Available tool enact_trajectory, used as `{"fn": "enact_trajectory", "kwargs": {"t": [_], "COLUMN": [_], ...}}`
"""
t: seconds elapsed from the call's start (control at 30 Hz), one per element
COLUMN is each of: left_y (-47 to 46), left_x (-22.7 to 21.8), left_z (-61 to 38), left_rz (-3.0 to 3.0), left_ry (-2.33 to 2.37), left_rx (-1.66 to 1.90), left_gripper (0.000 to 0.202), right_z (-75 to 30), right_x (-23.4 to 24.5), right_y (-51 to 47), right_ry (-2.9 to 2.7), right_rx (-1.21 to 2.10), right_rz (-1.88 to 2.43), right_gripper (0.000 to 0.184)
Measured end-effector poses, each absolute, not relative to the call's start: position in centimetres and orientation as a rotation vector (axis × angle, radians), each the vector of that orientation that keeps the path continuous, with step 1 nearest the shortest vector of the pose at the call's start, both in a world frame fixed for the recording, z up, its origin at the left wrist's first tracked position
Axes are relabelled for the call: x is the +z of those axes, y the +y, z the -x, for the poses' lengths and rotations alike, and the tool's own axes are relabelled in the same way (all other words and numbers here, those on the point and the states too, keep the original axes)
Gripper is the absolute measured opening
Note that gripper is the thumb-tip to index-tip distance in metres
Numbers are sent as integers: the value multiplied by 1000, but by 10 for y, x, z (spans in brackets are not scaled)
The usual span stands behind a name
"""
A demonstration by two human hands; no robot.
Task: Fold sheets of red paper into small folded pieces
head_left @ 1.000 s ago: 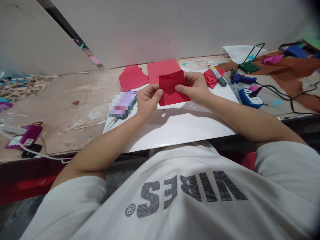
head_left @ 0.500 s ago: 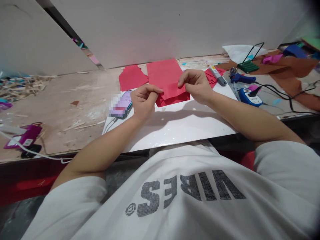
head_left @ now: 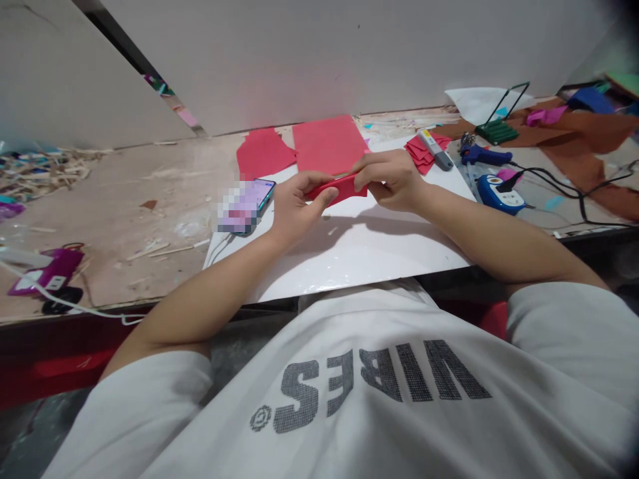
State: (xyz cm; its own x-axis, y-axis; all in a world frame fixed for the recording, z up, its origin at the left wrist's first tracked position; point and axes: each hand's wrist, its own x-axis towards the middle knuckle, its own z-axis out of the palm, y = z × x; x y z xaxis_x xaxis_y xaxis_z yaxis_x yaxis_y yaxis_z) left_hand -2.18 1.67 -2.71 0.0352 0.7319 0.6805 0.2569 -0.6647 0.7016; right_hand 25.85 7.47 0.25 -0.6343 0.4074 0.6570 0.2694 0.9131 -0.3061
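A folded piece of red paper (head_left: pixel 344 190) is held between my two hands, above the white board (head_left: pixel 344 263). My left hand (head_left: pixel 301 203) pinches its left end, thumb in front and fingers behind. At the right end, my right hand (head_left: pixel 392 178) grips it with bent fingers. The fingers cover both ends of the paper. Behind my hands lies a larger red sheet (head_left: pixel 329 143), with an irregular red piece (head_left: pixel 264 152) to its left. Small red pieces (head_left: pixel 420 154) are piled to the right of my right hand, under a grey utility knife (head_left: pixel 435 150).
A phone (head_left: pixel 247 206) with a cable lies left of my left hand. To the right are a blue glue gun (head_left: pixel 484 156), a blue power socket (head_left: pixel 500 195) with black cords and a green stand (head_left: pixel 496 132). A purple power strip (head_left: pixel 50 273) and wood scraps (head_left: pixel 50 174) are at left.
The red paper has gone from a wide, partly open fold to a narrow strip. My left hand has shifted slightly right, and both hands have closed in on the paper.
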Motion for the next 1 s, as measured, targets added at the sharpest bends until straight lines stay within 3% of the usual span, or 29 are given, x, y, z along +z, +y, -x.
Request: {"fn": "enact_trajectory", "kwargs": {"t": [0.23,0.43,0.67,0.87,1.0], "left_y": [15,16,13,16,14], "left_x": [-24,-27,-26,-28,-27], "left_z": [26,25,25,23,20], "left_rz": [-1989,-2026,-2079,-2144,-2115], "left_ry": [1022,1031,1073,931,964], "left_rx": [1672,1712,1685,1737,1693], "left_gripper": [48,44,36,59,63], "right_z": [-261,-249,-238,-236,-236], "right_x": [5,10,-2,-18,-21], "right_y": [75,58,58,63,64], "right_ry": [-2382,-2144,-2121,-2120,-2138], "right_rx": [226,519,447,217,134], "right_rz": [431,557,717,682,677], "right_gripper": [20,53,36,25,25]}}
